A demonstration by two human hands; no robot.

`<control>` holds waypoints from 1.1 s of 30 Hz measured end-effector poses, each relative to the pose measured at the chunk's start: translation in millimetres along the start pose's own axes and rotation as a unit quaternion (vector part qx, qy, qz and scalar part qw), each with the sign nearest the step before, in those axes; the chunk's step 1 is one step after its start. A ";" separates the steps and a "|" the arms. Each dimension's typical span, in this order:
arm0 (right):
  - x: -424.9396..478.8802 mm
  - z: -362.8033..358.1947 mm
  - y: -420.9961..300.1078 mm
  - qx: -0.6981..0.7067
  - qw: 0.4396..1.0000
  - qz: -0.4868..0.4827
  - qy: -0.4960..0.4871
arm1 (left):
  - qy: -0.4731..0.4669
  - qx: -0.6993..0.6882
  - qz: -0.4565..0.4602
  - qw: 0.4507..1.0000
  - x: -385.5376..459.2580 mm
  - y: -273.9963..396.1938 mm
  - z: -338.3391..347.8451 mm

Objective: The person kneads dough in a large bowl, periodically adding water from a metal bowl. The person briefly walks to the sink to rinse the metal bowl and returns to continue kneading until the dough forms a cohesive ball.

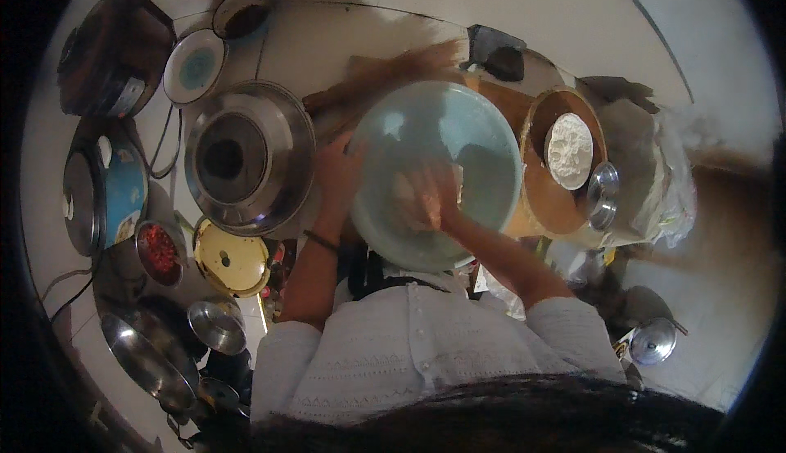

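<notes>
A large pale blue-green basin (485,226) stands in front of me. My right hand (430,195) is down inside it, blurred, over a pale mass (405,192) that looks like dough; the fingers partly hide it, and I cannot tell whether they grip it. My left hand (339,167) is at the basin's left rim, its fingers partly blurred against the wall; a dark band is round the wrist. Just right of the basin, a bowl of white flour (570,149) sits in a round brown container (552,213), with a small metal bowl (603,195) at its edge.
Stacked steel basins (295,146) stand close on the left. Beyond them are a dark appliance (116,54), a white plate (195,67), a blue pot (126,183), a bowl of chopped red food (161,253) and a yellow lid (230,256). A sack in clear plastic (669,189) lies at right.
</notes>
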State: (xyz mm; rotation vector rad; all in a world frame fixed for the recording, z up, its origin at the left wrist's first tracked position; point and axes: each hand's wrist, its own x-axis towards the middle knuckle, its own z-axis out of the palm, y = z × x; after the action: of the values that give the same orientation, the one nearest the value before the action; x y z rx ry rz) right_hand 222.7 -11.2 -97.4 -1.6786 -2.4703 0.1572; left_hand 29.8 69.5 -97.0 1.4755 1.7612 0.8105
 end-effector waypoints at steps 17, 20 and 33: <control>-19.2 -46.5 20.9 0.033 0.995 -0.097 0.019 | 0.013 -0.055 0.032 0.998 7.0 5.8 4.2; -28.1 -23.7 6.9 0.016 0.990 -0.127 -0.060 | 0.008 -0.037 0.027 0.999 5.3 -1.4 5.7; 46.8 28.3 42.3 0.083 0.995 -0.056 -0.014 | 0.043 0.016 0.081 0.996 7.2 -17.1 12.9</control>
State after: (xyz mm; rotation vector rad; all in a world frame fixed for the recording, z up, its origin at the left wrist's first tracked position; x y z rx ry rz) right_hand 239.3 47.8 -129.4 -1.4764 -2.4869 0.3641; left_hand 30.0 74.3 -119.1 1.6434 1.7414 0.9447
